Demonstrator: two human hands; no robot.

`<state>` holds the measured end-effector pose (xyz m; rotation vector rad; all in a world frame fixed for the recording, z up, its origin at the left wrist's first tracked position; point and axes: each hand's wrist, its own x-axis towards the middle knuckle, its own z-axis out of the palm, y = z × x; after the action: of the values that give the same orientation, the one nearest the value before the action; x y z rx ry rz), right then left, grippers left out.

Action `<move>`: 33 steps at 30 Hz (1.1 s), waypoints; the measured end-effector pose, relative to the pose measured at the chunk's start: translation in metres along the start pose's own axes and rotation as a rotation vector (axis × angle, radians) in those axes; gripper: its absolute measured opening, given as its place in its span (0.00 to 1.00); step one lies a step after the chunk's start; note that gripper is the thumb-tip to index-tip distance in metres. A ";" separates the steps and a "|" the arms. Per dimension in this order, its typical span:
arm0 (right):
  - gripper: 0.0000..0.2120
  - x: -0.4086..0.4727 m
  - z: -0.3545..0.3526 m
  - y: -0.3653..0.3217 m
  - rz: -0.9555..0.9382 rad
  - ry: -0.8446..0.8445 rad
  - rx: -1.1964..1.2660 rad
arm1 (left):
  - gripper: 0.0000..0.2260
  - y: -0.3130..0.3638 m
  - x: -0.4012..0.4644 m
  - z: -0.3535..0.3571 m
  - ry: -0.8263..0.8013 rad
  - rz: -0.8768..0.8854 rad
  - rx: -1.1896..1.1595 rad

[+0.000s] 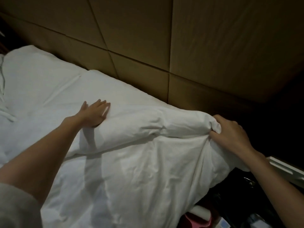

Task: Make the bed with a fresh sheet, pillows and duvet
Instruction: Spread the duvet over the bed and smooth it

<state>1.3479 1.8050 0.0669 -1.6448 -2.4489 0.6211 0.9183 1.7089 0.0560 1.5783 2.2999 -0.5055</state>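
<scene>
A white pillow (134, 119) lies along the head of the bed against the padded headboard (148, 46). My left hand (94, 112) presses flat on the pillow's left part, fingers straight. My right hand (230, 134) grips a bunched corner of white fabric at the pillow's right end, where it meets the duvet. The white duvet (131, 181) spreads crumpled below the pillow, and its right edge hangs over the side of the bed. A second white pillow (36, 71) lies further left along the headboard.
To the right of the bed the floor area is dark, with a white bar-like object (286, 167) and a pink and white item (199, 218) near the bottom edge. The brown panelled headboard fills the upper half of the view.
</scene>
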 end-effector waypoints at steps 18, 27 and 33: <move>0.07 -0.011 0.003 -0.084 0.174 0.082 0.038 | 0.11 -0.070 -0.059 -0.100 1.057 0.162 -0.330; 0.08 -0.013 0.022 -0.095 0.300 0.132 0.168 | 0.08 -0.028 0.026 -0.133 1.142 0.135 -0.340; 0.04 -0.029 0.034 -0.097 0.311 0.114 0.019 | 0.15 0.036 0.105 -0.060 0.557 0.053 -0.257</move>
<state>1.2657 1.7381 0.0790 -2.0118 -2.1206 0.5658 0.9126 1.8350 0.0596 1.8033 2.5572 0.2772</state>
